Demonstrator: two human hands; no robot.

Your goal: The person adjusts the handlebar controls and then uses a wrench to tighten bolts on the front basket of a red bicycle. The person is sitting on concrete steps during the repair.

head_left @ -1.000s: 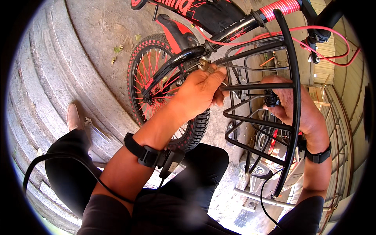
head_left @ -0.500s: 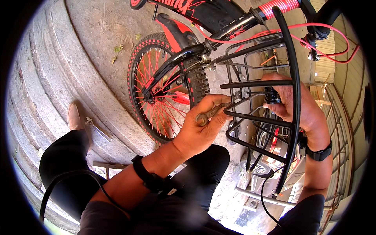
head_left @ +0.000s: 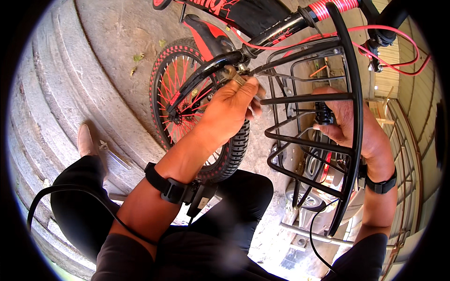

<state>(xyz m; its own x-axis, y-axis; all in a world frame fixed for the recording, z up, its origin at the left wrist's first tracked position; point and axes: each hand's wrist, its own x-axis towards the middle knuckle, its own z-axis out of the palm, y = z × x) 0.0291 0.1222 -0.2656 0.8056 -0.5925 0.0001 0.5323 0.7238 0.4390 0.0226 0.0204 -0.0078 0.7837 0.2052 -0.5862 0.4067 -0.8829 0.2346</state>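
My left hand (head_left: pixel 225 112) is closed on a metal wrench (head_left: pixel 234 76), whose head is at the bolt fitting (head_left: pixel 243 65) by the black front fork (head_left: pixel 201 68) of a red-and-black bicycle. Its front wheel (head_left: pixel 239 147), with red spokes, stands behind my left forearm. A black wire basket rack (head_left: pixel 304 139) spans the space between my two hands, beside the fork. My right hand (head_left: pixel 351 124) is closed round a black ribbed part (head_left: pixel 323 112) behind the rack's bars; what that part is, I cannot tell.
Red cables (head_left: pixel 412 51) loop near the handlebar stem (head_left: pixel 377 37). Another wrench (head_left: pixel 117 159) lies beside my shoe (head_left: pixel 87 140) on the ridged concrete step (head_left: pixel 61 98). A parked vehicle (head_left: pixel 307 199) and a pale corrugated wall (head_left: pixel 419 107) are at the right.
My left hand dropped with the wrench half a second ago and has come back up to the bolt by the fork. My right hand has stayed in about the same place.
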